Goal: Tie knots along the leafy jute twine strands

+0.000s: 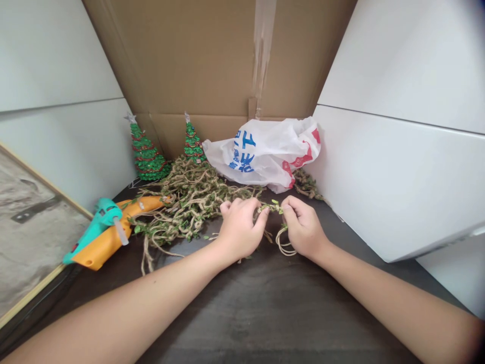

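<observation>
Between my two hands runs a piece of jute twine point(273, 208) with small green leaves on it. My left hand point(242, 225) pinches one end of this piece between thumb and fingers. The other end sits in the closed fingers of my right hand point(305, 227), and loops of bare twine point(283, 245) hang below that hand. Just behind and left of my left hand lies a tangled heap of leafy jute twine point(193, 194), with loose ends trailing onto the dark table point(242, 313).
A teal and orange hot glue gun point(102, 230) lies at the left. Two green Christmas tree ornaments point(146, 156) stand behind the heap. A white plastic bag point(269, 151) with blue and red print rests against the cardboard wall point(189, 60). White panels point(401, 167) close in the sides.
</observation>
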Tool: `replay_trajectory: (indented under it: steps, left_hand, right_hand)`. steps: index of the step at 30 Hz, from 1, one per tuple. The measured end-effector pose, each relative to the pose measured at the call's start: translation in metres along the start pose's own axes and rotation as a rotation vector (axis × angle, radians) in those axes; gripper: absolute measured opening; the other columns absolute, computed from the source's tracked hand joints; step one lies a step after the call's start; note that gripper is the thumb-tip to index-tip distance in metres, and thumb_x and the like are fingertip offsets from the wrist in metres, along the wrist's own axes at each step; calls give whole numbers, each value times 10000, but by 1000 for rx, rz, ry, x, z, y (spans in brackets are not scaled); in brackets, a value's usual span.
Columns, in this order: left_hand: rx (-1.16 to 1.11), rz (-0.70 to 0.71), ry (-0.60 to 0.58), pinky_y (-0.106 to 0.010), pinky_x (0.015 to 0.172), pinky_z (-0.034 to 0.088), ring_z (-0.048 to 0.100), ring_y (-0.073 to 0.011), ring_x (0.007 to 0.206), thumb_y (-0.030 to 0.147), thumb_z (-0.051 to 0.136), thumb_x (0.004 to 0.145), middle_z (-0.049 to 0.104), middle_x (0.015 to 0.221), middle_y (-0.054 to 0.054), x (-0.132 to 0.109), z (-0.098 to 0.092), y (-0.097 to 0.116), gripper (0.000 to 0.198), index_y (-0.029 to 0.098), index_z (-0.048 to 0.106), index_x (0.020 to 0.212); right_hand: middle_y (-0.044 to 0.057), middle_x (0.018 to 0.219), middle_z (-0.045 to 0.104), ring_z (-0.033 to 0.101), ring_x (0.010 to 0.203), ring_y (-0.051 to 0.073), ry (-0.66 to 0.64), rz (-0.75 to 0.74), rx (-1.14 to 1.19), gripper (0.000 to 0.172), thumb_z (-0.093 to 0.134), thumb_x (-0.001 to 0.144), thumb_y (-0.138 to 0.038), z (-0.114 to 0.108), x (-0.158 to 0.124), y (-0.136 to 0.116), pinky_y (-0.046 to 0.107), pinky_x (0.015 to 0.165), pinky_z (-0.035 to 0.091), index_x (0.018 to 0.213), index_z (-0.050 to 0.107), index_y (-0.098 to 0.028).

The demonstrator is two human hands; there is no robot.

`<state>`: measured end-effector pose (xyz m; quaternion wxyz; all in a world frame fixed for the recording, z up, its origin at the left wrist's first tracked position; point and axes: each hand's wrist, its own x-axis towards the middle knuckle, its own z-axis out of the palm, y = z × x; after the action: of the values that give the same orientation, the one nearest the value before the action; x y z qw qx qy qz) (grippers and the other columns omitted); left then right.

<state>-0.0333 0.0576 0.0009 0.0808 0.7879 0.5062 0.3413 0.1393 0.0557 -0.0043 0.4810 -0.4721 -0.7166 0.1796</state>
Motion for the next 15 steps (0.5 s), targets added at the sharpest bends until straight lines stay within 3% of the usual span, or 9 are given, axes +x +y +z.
replay_trajectory:
  steps: [4,7,9,10,13,15]
  left_hand:
    - [-24,-38,23,-405,859,284,584,-236,935,383,448,1009,682,897,-27,1,0,-1,237,209,574,909]
    - [-39,-48,12,-403,865,290,593,-239,953,371,444,1010,690,920,-33,2,1,-2,228,208,583,927]
    - [-48,-38,-12,-399,862,293,595,-238,958,365,456,1004,692,926,-32,2,1,-2,218,209,590,931]
    - [-54,-29,-24,-398,861,293,596,-236,959,363,460,1002,692,928,-30,3,1,-2,214,210,593,933]
    - [-81,-18,-34,-401,870,295,604,-228,967,371,454,1007,699,953,-24,3,2,-2,221,215,602,955]
    - [-97,-19,-31,-406,886,298,611,-227,979,391,442,1014,708,985,-28,3,2,-2,242,220,612,993]
  right_hand:
    - [-6,664,493,491,651,163,-1,8,-82,262,434,963,-249,1,2,2,315,636,377,704,455,-216]
    - [70,1013,641,603,927,214,29,-45,-57,169,422,986,-273,3,2,3,361,821,455,1025,573,-207]
    - [104,1242,614,586,1112,242,7,-117,-58,266,449,987,-290,3,2,3,405,946,446,1227,538,-217]
    - [104,1270,611,576,1144,251,-31,-146,-87,273,465,985,-297,4,2,2,422,976,432,1236,544,-225]
    - [84,1085,679,595,1038,259,-128,-153,-210,184,466,997,-321,4,1,1,442,935,421,1057,610,-224]
    - [73,963,681,593,937,247,-125,-120,-234,210,443,1010,-341,4,1,0,422,868,424,963,604,-216]
